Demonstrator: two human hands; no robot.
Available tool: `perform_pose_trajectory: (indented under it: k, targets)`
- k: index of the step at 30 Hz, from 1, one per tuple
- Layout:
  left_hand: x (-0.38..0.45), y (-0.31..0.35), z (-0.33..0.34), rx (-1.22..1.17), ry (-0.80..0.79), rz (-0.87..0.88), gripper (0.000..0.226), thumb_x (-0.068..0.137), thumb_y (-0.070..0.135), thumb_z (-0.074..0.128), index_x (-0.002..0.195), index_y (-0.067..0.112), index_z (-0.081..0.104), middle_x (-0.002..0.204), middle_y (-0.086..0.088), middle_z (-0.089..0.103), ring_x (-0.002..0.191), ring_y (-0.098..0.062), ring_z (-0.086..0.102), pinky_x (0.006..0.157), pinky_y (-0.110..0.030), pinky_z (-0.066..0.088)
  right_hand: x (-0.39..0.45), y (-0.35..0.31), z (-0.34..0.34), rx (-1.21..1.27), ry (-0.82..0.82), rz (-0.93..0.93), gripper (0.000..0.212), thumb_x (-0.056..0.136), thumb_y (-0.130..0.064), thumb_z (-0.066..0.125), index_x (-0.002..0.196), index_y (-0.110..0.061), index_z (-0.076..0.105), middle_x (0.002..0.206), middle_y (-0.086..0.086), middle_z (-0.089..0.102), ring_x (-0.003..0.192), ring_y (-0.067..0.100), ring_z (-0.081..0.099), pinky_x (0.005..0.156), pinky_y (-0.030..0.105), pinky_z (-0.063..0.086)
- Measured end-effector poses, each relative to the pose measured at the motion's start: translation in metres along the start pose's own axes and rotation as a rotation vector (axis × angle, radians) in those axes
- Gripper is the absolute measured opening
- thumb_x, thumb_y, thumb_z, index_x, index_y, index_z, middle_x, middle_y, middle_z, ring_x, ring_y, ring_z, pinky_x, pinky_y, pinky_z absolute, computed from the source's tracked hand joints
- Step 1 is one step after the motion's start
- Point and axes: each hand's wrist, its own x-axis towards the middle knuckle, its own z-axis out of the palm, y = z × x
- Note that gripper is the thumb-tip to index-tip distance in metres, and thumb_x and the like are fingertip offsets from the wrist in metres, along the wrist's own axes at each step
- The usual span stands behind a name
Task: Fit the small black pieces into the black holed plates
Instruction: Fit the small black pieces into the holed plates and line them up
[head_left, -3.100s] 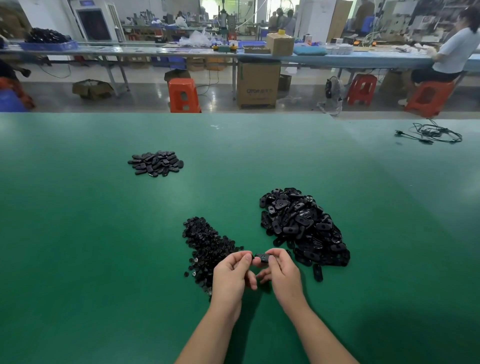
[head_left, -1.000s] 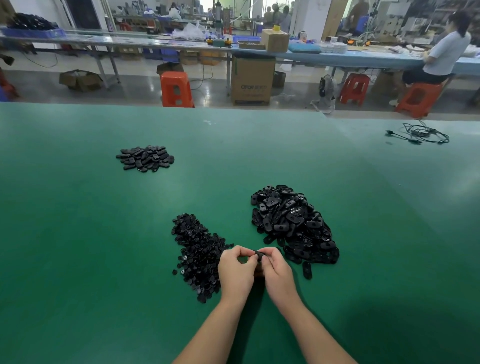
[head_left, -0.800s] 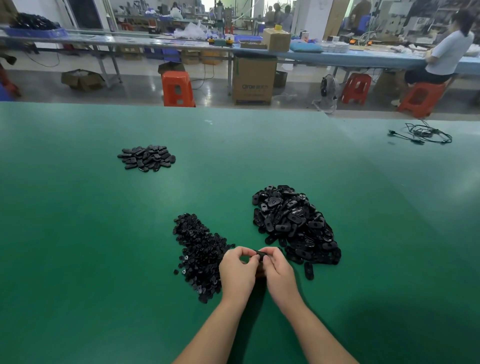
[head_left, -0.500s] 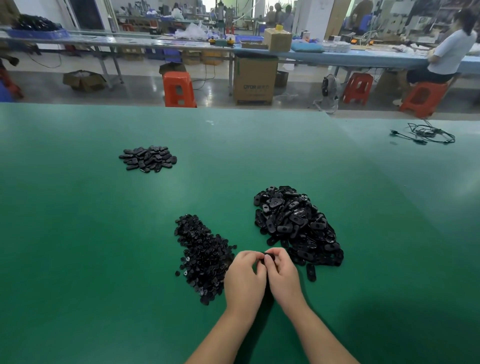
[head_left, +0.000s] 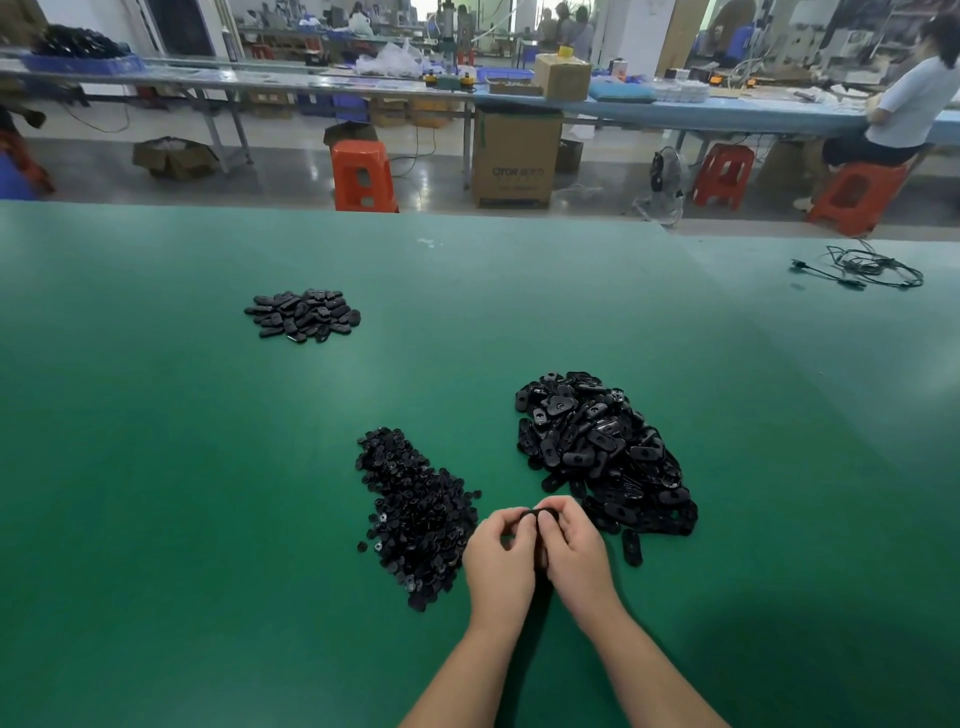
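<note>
My left hand (head_left: 500, 558) and my right hand (head_left: 574, 553) are pressed together over the green table, fingers curled round one black holed plate (head_left: 540, 515), of which only the top edge shows between the fingertips. Whether a small piece is in it is hidden. A heap of small black pieces (head_left: 415, 512) lies just left of my hands. A bigger heap of black holed plates (head_left: 597, 449) lies to the right and behind. A third, smaller pile of black plates (head_left: 304, 314) sits far off at the back left.
One loose plate (head_left: 632, 546) lies right of my right hand. A coiled black cable (head_left: 865, 270) rests at the table's far right. Beyond the table's far edge stand orange stools (head_left: 362, 175), a cardboard box (head_left: 517, 156) and a seated person (head_left: 906, 98).
My hands have closed tighter together around the plate and stayed in place between the two heaps. The heaps have not changed.
</note>
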Motion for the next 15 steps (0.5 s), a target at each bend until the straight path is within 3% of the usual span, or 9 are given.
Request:
perform_pose_trajectory:
  k: [4, 9, 15]
  targets:
    - [0.0041, -0.0006, -0.0015, -0.053, -0.006, -0.041, 0.011, 0.091, 0.014, 0.069, 0.084, 0.022, 0.074, 0.074, 0.008, 0.074, 0.068, -0.002, 0.066, 0.060, -0.015, 0.049, 0.0000, 0.0015, -0.0006, -0.005, -0.013, 0.001, 0.019, 0.103, -0.008, 0.053, 0.092, -0.022, 0.061, 0.075, 0.003, 0.068, 0.060, 0.013, 0.053, 0.059, 0.031, 0.040]
    - [0.0047, -0.0010, -0.0027, -0.049, -0.019, -0.033, 0.008, 0.091, 0.015, 0.070, 0.088, 0.022, 0.074, 0.080, 0.005, 0.074, 0.076, -0.004, 0.068, 0.066, -0.017, 0.053, -0.0008, -0.0009, 0.0009, -0.070, -0.008, -0.022, 0.017, 0.103, -0.006, 0.051, 0.097, -0.020, 0.060, 0.090, 0.005, 0.073, 0.088, 0.026, 0.070, 0.081, 0.048, 0.056]
    - [0.0004, -0.0032, -0.0033, 0.014, -0.023, 0.026, 0.006, 0.092, 0.018, 0.068, 0.095, 0.023, 0.072, 0.090, 0.004, 0.072, 0.085, -0.008, 0.067, 0.074, -0.019, 0.053, -0.0028, -0.0007, 0.0022, -0.118, 0.026, -0.029, 0.022, 0.102, -0.007, 0.052, 0.095, -0.026, 0.060, 0.089, -0.003, 0.071, 0.085, 0.015, 0.067, 0.080, 0.041, 0.055]
